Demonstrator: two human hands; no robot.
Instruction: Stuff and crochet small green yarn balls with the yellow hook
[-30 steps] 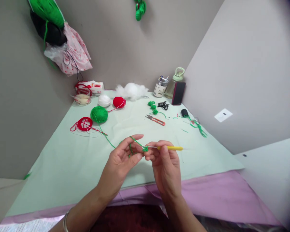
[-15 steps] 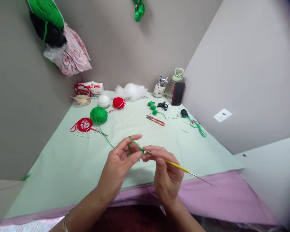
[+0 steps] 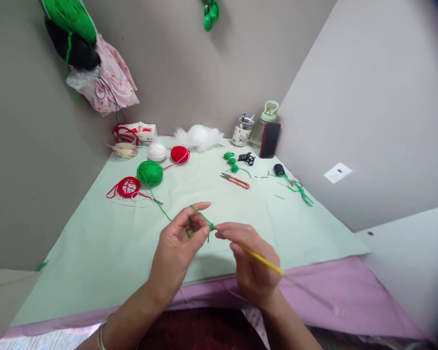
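Note:
My left hand (image 3: 180, 243) pinches a small piece of green crochet work (image 3: 211, 227) between thumb and finger, with green yarn running over the raised index finger. In my right hand (image 3: 255, 257) is a crochet hook (image 3: 264, 261) with a yellow grip; its tip meets the green piece, and its far end is blurred. From my left hand the strand leads back to a green yarn ball (image 3: 150, 173). Beside that ball lie a coil of red yarn (image 3: 128, 187), a red yarn ball (image 3: 180, 154) and a white yarn ball (image 3: 156, 152).
Orange thread snips (image 3: 237, 181) lie mid-table near small green crocheted pieces (image 3: 232, 161) and a black clip (image 3: 246, 158). White stuffing (image 3: 200, 137), a pen cup (image 3: 242, 133), a bottle (image 3: 257, 132) and a phone (image 3: 270, 140) stand at the back. Yarn scraps (image 3: 302, 194) lie right.
My right hand has shifted slightly right and down, and the hook's rear end has swung lower. The green piece and my left fingers have moved a little left.

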